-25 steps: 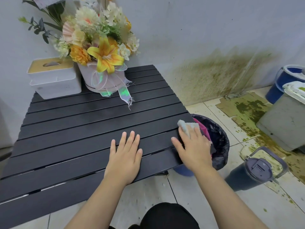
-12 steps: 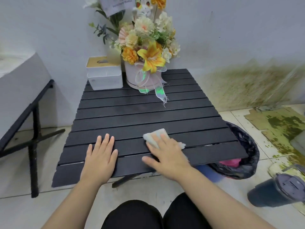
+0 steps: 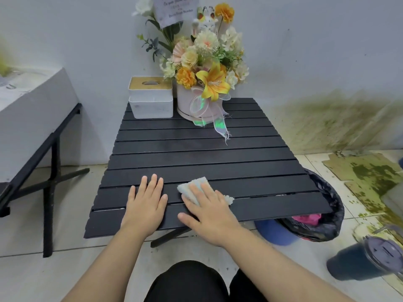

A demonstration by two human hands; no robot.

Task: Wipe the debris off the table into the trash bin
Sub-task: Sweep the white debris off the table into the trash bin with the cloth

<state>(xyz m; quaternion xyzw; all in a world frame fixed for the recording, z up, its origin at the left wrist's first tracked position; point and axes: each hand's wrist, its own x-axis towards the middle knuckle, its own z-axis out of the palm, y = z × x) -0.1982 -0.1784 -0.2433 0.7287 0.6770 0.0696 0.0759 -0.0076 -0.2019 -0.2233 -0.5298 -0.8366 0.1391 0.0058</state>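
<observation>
Left hand [image 3: 146,205] is lying flat on the black slatted tabletop [image 3: 218,162], fingers straight, gripping nothing; it is probably bracing the light table. Just beside it, right hand [image 3: 210,212] is pressing a pale folded cleaning cloth [image 3: 193,188] onto the near slats, fingers straight over it, not curled round it. Loose debris is too small to make out. The blue trash bin lined with a black plastic bag [image 3: 327,216] is standing on the floor at the table's near right corner, partly tucked beneath the edge.

Judgement: sweeping rightward along the slats rather than across them is looking best, so crumbs are not dropping through the gaps. Even pressure, with the cloth running off the edge directly above the bin's mouth.
</observation>
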